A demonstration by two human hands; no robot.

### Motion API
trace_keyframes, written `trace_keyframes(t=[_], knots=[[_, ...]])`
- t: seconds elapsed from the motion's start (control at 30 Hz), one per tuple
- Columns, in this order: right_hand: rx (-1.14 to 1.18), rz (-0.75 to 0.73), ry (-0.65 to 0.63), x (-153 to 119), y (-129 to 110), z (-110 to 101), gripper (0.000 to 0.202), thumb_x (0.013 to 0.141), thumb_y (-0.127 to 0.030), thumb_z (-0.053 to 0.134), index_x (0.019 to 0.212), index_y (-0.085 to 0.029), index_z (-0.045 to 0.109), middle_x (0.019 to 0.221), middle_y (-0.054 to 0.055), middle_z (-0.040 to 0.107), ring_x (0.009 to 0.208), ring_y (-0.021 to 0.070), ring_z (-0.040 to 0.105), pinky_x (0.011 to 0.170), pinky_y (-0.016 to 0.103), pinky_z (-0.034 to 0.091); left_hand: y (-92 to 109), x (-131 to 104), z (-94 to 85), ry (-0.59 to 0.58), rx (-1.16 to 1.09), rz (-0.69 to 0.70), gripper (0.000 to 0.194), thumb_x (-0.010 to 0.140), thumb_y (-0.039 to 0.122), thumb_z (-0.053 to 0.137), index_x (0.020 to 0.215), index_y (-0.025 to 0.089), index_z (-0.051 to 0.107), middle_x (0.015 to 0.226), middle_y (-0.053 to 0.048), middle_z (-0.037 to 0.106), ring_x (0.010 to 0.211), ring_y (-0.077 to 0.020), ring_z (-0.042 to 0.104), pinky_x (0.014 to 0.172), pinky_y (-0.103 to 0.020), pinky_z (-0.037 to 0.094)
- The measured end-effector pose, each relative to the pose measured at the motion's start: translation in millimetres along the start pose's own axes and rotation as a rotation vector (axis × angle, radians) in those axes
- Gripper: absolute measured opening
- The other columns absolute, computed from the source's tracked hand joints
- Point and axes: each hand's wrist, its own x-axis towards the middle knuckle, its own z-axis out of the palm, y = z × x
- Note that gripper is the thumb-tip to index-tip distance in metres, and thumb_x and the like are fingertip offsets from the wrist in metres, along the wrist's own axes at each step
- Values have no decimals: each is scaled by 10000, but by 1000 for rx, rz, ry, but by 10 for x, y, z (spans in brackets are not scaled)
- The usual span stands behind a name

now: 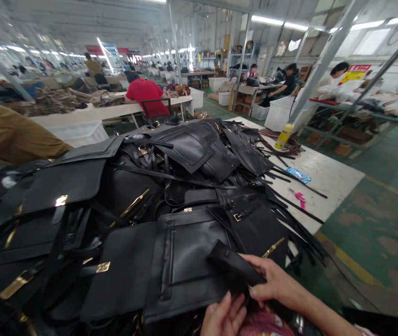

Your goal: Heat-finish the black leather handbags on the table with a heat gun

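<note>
A folded black leather piece (236, 266), like a wide strap or bag part, stands raised above the pile at the lower right. My right hand (272, 282) grips it, with fingers behind and thumb in front. Just below, my left hand (223, 315) is closed at its lower end, fingers curled; what lies inside them is partly hidden. Beneath and beside it spreads a flat black bag body (199, 252) with a stitched rectangular panel. Its flap (125, 266) bears a gold clasp (103, 267).
Many black bags with gold zips and straps are heaped over the white table (339, 182). On its right lie a yellow bottle (285, 135), a blue card (299, 174), pink-handled snippers (300, 199) and coiled brown straps (293, 147). A co-worker's brown sleeve (13, 135) reaches in at left.
</note>
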Motion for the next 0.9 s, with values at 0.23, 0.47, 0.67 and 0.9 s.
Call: trace_keyframes(t=[0.23, 0.47, 0.67, 0.9], knots=[[48, -64, 46, -467, 82, -224, 657, 536, -231, 685, 1167, -180, 508, 920, 25, 612, 938, 248, 523, 892, 345, 366, -40, 371, 247, 64, -167, -12, 195, 737, 171, 563, 897, 59, 552, 908, -157, 650, 897, -228, 595, 847, -362, 445], [49, -1, 148, -340, -10, -176, 635, 568, -242, 631, 1182, -172, 484, 614, -25, 588, 649, 194, 571, 658, 294, 464, -63, 399, 245, 104, -195, 47, 298, 762, 122, 517, 1056, 84, 492, 927, -131, 652, 887, -206, 600, 857, -363, 444], [136, 65, 79, -284, -10, -206, 598, 559, -202, 610, 1148, -158, 510, 651, -10, 611, 490, 119, 538, 463, 191, 434, -34, 440, 218, 131, -220, 3, 354, 768, 121, 502, 1121, 111, 483, 932, -122, 654, 865, -205, 608, 862, -361, 440], [60, 125, 122, -190, 53, -289, 704, 523, -251, 643, 1198, -184, 455, 604, -19, 601, 464, 140, 550, 481, 237, 460, 13, 430, 202, 102, -265, -33, 416, 793, 171, 470, 1205, 146, 419, 976, -119, 643, 898, -213, 594, 881, -375, 427]])
